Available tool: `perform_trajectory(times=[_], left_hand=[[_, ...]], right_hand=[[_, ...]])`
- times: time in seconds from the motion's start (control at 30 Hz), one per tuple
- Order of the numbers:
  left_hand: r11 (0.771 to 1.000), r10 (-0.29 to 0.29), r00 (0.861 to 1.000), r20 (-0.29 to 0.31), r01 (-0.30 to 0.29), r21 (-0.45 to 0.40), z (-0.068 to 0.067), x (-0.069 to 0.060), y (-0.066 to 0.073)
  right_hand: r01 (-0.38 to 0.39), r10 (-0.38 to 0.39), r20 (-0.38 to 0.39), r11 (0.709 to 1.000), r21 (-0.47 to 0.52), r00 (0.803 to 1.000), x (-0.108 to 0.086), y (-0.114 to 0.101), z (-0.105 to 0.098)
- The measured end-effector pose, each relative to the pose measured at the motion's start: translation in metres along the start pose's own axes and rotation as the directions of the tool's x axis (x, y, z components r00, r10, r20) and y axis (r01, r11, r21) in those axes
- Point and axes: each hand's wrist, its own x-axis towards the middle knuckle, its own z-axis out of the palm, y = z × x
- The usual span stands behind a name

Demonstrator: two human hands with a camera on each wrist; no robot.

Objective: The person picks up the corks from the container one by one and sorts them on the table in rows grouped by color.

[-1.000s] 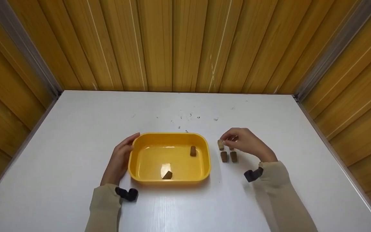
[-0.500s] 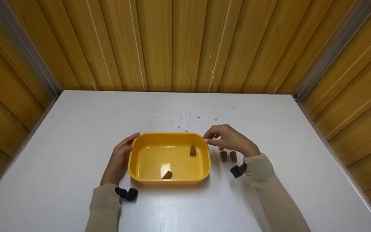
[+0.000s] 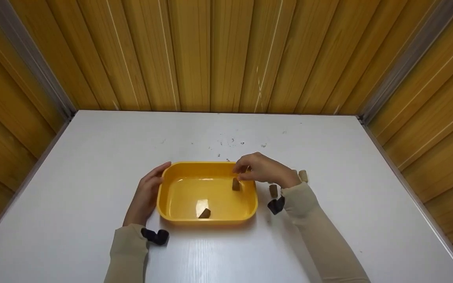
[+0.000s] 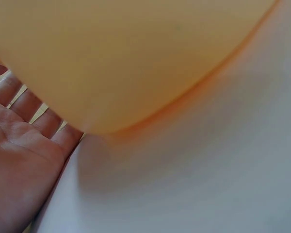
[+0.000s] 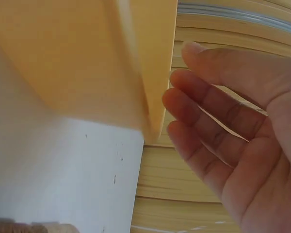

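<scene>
In the head view, my left hand (image 3: 144, 196) rests along the left side of a yellow plastic tray (image 3: 210, 221). The left wrist view shows its fingers (image 4: 26, 104) fairly straight against the wall. Over the tray's back right corner is my right hand (image 3: 264, 169), thumb and fingers bent towards each other. No object shows between them; the index finger is hidden. Directly below lies a brown tapered cork (image 3: 236, 184), and another cork (image 3: 205, 213) lies by the front wall. To the right of the tray are a cork (image 3: 273, 191) and a paler cork (image 3: 303, 176), partly behind the sleeve.
The tray stands on a white table (image 3: 104, 137) with small dark marks (image 3: 230, 143) behind it. Wood-patterned panels (image 3: 226, 59) enclose the back and sides. Each wrist carries a black camera mount (image 3: 277, 205). My right wrist and sleeve hide part of the cork group.
My right hand has moved left from the corks on the table to above the tray's back right corner. The pale cork by the sleeve has come into view. My left hand and the tray stay put.
</scene>
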Motion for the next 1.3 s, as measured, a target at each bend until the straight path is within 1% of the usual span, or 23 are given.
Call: perform_trajectory(times=[0.17,0.3,0.47,0.67,0.83,1.07,1.3], left_hand=[[1.000,0.004,1.000,0.004,-0.004,-0.007,0.001,0.000,0.000],[1.000,0.013,1.000,0.021,-0.012,-0.015,0.000,-0.001,0.000],[1.000,0.012,1.000,0.028,-0.012,-0.021,-0.001,-0.001,-0.001],[1.000,0.015,1.000,0.025,-0.015,-0.009,0.000,-0.002,-0.001],[1.000,0.021,0.999,0.024,-0.021,-0.009,-0.002,-0.003,-0.001],[1.000,0.027,1.000,0.008,-0.027,0.008,-0.003,-0.005,0.000],[0.999,0.036,0.999,0.003,-0.036,0.018,-0.002,-0.004,-0.001]], right_hand=[[0.028,-0.028,0.049,1.000,0.001,0.998,0.009,-0.009,0.005],[0.016,-0.017,0.105,1.000,0.008,0.994,0.017,-0.018,0.009],[0.017,-0.024,0.181,0.999,0.037,0.983,0.027,-0.027,0.018],[0.017,-0.034,0.257,0.998,0.068,0.966,0.038,-0.031,0.026],[0.025,-0.036,0.295,0.999,0.040,0.955,0.046,-0.033,0.030],[0.061,-0.059,0.339,0.998,0.006,0.939,0.058,-0.036,0.033],[0.045,-0.035,0.363,0.999,-0.019,0.931,0.065,-0.037,0.036]])
